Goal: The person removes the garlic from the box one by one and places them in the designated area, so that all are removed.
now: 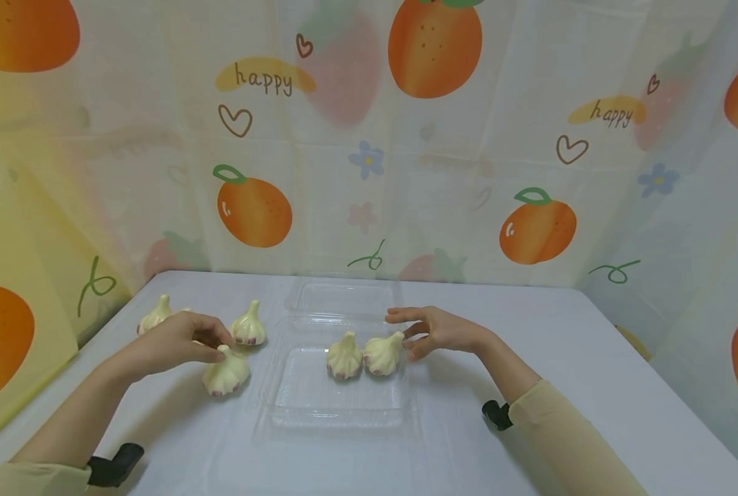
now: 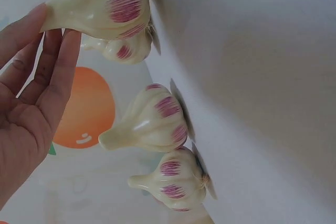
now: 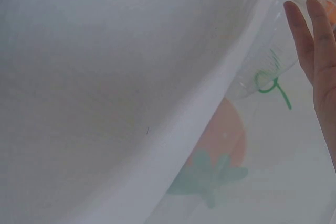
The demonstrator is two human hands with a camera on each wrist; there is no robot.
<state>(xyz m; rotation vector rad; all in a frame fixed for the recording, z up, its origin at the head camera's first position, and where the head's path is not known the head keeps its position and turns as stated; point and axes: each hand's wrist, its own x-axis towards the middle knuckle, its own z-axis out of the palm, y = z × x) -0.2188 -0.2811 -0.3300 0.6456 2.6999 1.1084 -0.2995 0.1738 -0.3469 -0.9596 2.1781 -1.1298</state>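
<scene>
My left hand [image 1: 173,344] pinches the neck of a cream garlic bulb [image 1: 227,374] at the left of the table. In the left wrist view, fingertips and thumb close on the neck of that bulb [image 2: 113,6]. Two garlic bulbs sit side by side in a clear plastic container [image 1: 297,396], a left one [image 1: 344,358] and a right one [image 1: 384,355]. Beside the right one is my right hand [image 1: 446,331], fingers loosely extended; whether they touch it I cannot tell. The right wrist view shows the right hand's fingers [image 3: 321,40] fairly straight.
Behind the left hand stand more garlic bulbs, one upright [image 1: 248,325] and another [image 1: 155,315] partly hidden. The container's clear lid [image 1: 344,297] lies open toward the back. A fruit-printed curtain [image 1: 369,207] borders the white table [image 1: 530,386].
</scene>
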